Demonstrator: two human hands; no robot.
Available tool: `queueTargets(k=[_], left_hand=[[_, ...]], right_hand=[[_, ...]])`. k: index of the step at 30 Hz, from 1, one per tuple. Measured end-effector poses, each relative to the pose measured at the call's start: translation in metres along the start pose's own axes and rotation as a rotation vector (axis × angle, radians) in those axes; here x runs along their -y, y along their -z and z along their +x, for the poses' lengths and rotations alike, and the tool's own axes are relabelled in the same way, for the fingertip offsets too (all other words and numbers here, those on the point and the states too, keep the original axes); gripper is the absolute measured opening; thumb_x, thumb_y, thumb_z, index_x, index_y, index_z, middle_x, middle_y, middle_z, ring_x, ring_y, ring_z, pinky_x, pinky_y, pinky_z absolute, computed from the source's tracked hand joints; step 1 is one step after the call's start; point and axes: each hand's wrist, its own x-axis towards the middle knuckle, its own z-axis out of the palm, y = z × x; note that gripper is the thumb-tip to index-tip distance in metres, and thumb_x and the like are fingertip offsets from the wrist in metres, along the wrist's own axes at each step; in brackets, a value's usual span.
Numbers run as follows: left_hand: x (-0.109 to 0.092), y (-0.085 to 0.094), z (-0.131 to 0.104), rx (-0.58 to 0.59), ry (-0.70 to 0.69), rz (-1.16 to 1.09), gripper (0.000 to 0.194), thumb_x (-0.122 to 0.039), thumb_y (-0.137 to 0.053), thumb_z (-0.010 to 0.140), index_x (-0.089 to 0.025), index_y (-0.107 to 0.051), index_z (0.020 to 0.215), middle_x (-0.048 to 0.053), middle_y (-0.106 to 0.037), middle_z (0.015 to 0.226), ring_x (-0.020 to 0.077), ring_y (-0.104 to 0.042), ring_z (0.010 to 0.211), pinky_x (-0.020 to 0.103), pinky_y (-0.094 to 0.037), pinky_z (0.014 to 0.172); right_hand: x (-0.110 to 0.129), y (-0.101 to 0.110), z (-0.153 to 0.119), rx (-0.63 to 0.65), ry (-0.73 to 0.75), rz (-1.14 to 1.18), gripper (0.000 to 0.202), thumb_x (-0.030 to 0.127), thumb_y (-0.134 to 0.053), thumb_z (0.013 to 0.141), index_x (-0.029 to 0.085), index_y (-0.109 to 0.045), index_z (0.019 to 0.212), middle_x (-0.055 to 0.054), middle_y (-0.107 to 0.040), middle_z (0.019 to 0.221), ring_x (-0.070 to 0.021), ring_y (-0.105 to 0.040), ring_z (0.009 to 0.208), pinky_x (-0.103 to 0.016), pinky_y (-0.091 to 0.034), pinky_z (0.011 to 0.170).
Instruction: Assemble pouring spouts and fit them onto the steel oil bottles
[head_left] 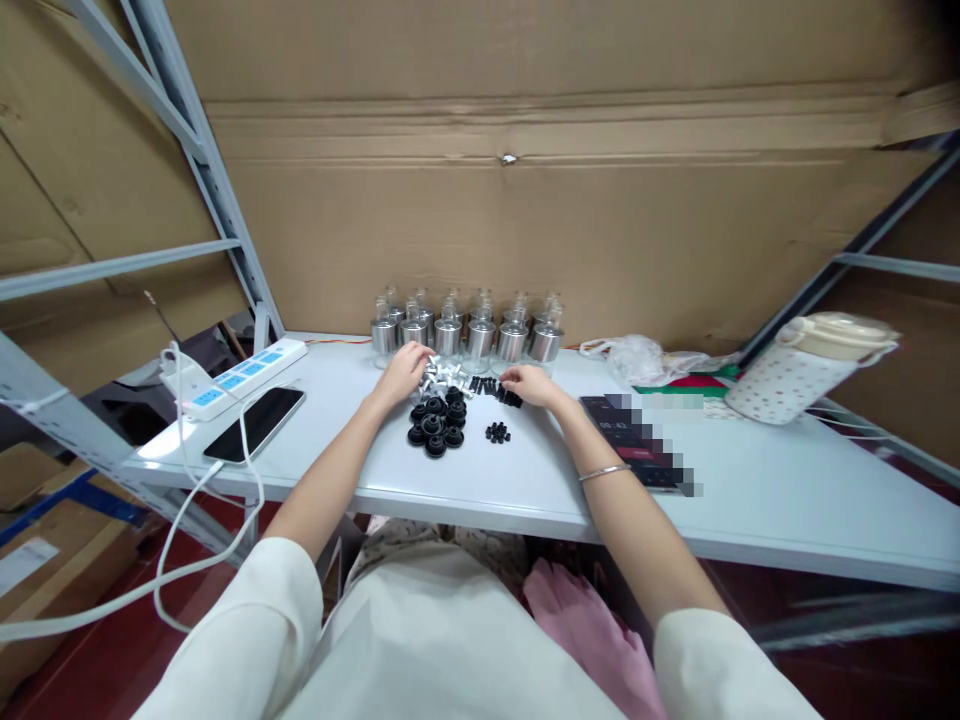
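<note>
Facing twelve bottles (481, 338), two hands (403, 372) flank white pieces (448, 374).

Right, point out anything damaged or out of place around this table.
The cardboard behind the bottles has a small, bright, ragged hole, which looks like a tear. On the table, the black discs and white pieces sit in loose clusters, but nothing looks spilled.
</note>
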Motion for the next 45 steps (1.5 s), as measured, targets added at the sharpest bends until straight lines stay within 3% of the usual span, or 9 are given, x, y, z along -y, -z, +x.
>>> queueTargets(k=[7,13,19,29,37,45], left_hand=[[-0.003,0.002,-0.001,-0.004,0.032,-0.012,0.022,-0.015,-0.041,0.085,-0.017,-0.060,0.095,0.006,-0.054,0.102,0.0165,-0.055,0.097,0.030,-0.043,0.094],[0.001,0.002,-0.001,-0.016,0.033,-0.012,0.021,-0.016,-0.042,0.085,-0.018,-0.060,0.094,0.006,-0.053,0.103,0.0159,-0.056,0.095,0.029,-0.043,0.093],[0.003,0.000,-0.002,0.024,0.012,0.002,0.028,-0.012,-0.040,0.084,-0.018,-0.058,0.104,0.006,-0.054,0.108,0.0171,-0.055,0.101,0.030,-0.042,0.096],[0.004,-0.002,-0.002,0.041,0.012,0.023,0.031,-0.010,-0.036,0.084,-0.017,-0.059,0.103,0.008,-0.055,0.103,0.0188,-0.055,0.102,0.033,-0.043,0.095],[0.006,-0.003,-0.002,0.086,0.007,0.093,0.040,-0.007,-0.037,0.081,-0.020,-0.059,0.112,0.007,-0.058,0.116,0.0211,-0.048,0.112,0.038,-0.038,0.101],[0.000,0.003,-0.002,0.095,0.023,0.216,0.030,-0.009,-0.042,0.084,-0.021,-0.061,0.103,0.008,-0.060,0.109,0.0244,-0.048,0.108,0.040,-0.039,0.088]], right_hand=[[0.005,-0.011,0.000,-0.011,0.127,-0.163,0.036,0.002,-0.050,0.074,0.015,-0.069,0.102,-0.006,-0.071,0.086,-0.0179,-0.063,0.080,-0.024,-0.044,0.074],[0.005,-0.014,0.002,-0.037,0.145,-0.155,0.039,0.001,-0.046,0.077,0.013,-0.065,0.108,-0.008,-0.070,0.090,-0.0190,-0.063,0.085,-0.026,-0.044,0.078],[0.004,-0.023,0.008,-0.056,0.246,-0.172,0.027,0.013,-0.051,0.083,0.016,-0.067,0.104,-0.013,-0.064,0.107,-0.0227,-0.058,0.102,-0.033,-0.043,0.091],[0.007,-0.019,0.005,-0.047,0.214,-0.151,0.031,0.003,-0.048,0.077,0.016,-0.070,0.094,-0.008,-0.070,0.098,-0.0206,-0.063,0.091,-0.029,-0.045,0.083],[0.010,-0.014,0.002,-0.124,0.232,-0.160,0.024,0.012,-0.050,0.083,0.016,-0.068,0.098,-0.010,-0.069,0.102,-0.0216,-0.062,0.094,-0.030,-0.045,0.085],[0.012,-0.011,-0.001,-0.174,0.252,-0.134,0.023,0.014,-0.050,0.084,0.016,-0.068,0.098,-0.010,-0.067,0.097,-0.0212,-0.060,0.092,-0.031,-0.044,0.085]])
